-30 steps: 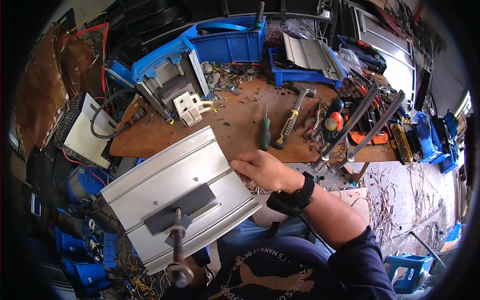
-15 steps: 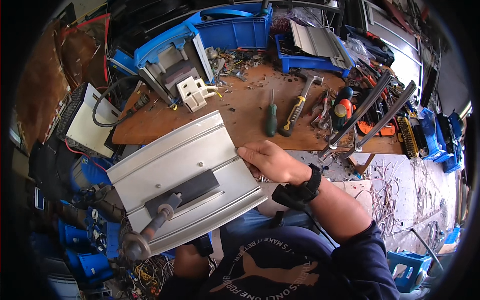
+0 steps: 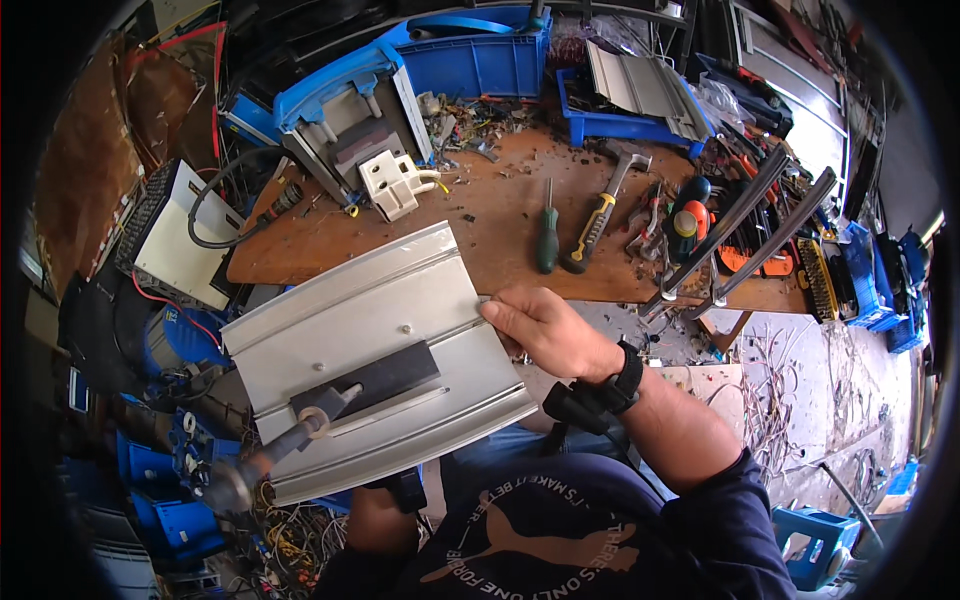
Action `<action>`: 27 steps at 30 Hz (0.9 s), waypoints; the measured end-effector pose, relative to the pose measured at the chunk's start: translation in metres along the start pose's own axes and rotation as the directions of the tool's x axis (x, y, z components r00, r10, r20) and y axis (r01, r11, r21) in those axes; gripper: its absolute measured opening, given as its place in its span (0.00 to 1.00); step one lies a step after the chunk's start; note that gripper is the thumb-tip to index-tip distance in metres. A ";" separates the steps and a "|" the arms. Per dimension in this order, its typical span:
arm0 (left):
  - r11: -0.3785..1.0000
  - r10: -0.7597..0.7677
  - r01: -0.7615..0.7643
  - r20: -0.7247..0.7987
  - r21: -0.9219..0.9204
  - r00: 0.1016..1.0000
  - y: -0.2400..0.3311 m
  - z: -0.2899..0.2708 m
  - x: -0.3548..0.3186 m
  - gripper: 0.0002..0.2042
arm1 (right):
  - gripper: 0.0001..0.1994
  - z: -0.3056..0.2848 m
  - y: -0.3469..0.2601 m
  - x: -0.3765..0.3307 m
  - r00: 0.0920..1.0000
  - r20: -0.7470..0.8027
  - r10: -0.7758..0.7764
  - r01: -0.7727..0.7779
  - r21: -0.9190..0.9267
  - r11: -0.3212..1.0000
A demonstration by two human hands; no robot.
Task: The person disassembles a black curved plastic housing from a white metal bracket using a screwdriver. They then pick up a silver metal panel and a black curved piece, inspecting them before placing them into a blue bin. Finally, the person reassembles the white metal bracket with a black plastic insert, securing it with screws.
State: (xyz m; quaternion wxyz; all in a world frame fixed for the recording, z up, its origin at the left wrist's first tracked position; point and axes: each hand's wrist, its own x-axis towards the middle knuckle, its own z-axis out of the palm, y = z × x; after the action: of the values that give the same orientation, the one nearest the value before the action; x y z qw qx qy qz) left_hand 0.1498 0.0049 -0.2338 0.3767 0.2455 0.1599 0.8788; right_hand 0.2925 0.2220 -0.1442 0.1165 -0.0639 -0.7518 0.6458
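A silvery ribbed metal panel point(image 3: 390, 292) is held tilted in front of my body. My right hand point(image 3: 545, 325) is closed on its right edge, thumb on the upper face. My left forearm point(image 3: 380, 520) comes up under the panel's lower edge, and the left hand is hidden behind the panel. A dark rectangular block point(image 3: 395, 375) lies against the panel's face. From it sticks out a metal rod point(image 3: 310, 428) with a collar and a thick round end, blurred by motion. Two small fastener heads show above the block.
On the brown wooden bench point(image 3: 480, 200) lie a green screwdriver point(image 3: 547, 240), a hammer point(image 3: 600, 215), pliers point(image 3: 645, 220) and debris. A blue-framed device point(image 3: 345, 120) and a cream plastic part point(image 3: 393, 185) stand at the left. Clamp bars point(image 3: 740, 220) cross the right side. Cables point(image 3: 770, 390) litter the floor.
The rod's round end has swung left and looks blurred. The panel has shifted slightly to the right, with my right hand still on its edge.
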 end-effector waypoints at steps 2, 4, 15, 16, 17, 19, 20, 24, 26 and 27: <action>1.000 -0.001 0.001 0.007 -0.001 1.000 -0.001 0.001 0.004 0.24 | 0.21 0.001 0.001 -0.004 0.999 -0.035 -0.040 0.040 0.004 0.999; 1.000 -0.004 0.004 0.010 -0.004 1.000 -0.001 0.003 0.005 0.24 | 0.20 0.004 0.007 -0.006 0.993 -0.073 -0.098 0.098 -0.008 0.995; 1.000 -0.010 0.010 0.027 -0.016 1.000 0.001 0.002 0.007 0.24 | 0.28 0.011 0.008 -0.032 0.993 0.111 0.049 -0.082 0.324 0.942; 1.000 -0.011 0.012 0.029 -0.018 1.000 0.001 0.002 0.009 0.24 | 0.29 0.012 0.004 -0.035 0.989 0.128 0.079 -0.118 0.337 0.934; 1.000 -0.012 0.013 0.033 -0.019 0.999 0.000 0.002 0.009 0.24 | 0.27 0.013 0.004 -0.040 0.976 0.166 0.142 -0.198 0.393 0.898; 0.999 -0.017 0.018 0.043 -0.033 0.999 -0.003 -0.001 0.011 0.24 | 0.24 0.017 -0.007 -0.046 0.958 0.241 0.158 -0.222 0.265 0.938; 0.999 -0.021 0.023 0.045 -0.038 0.999 -0.005 -0.003 0.012 0.24 | 0.23 0.019 -0.011 -0.047 0.945 0.278 0.170 -0.230 0.199 0.953; 0.999 -0.024 0.026 0.051 -0.031 0.998 -0.002 0.001 0.010 0.24 | 0.18 0.024 -0.020 -0.051 0.874 0.394 0.283 -0.421 0.327 0.846; 0.999 -0.027 0.029 0.060 -0.039 0.998 -0.002 0.001 0.011 0.24 | 0.17 0.027 -0.017 -0.055 0.882 0.371 0.290 -0.455 0.518 0.724; 0.999 -0.030 0.033 0.063 -0.040 0.998 -0.002 0.002 0.010 0.24 | 0.16 0.028 -0.015 -0.057 0.885 0.360 0.294 -0.462 0.605 0.649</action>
State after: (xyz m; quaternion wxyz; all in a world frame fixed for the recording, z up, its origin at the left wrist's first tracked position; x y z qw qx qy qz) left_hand 0.1460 0.0141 -0.2299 0.4002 0.2625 0.1338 0.8677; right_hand 0.3405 0.1786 -0.1385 -0.0942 -0.0986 -0.4427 0.8862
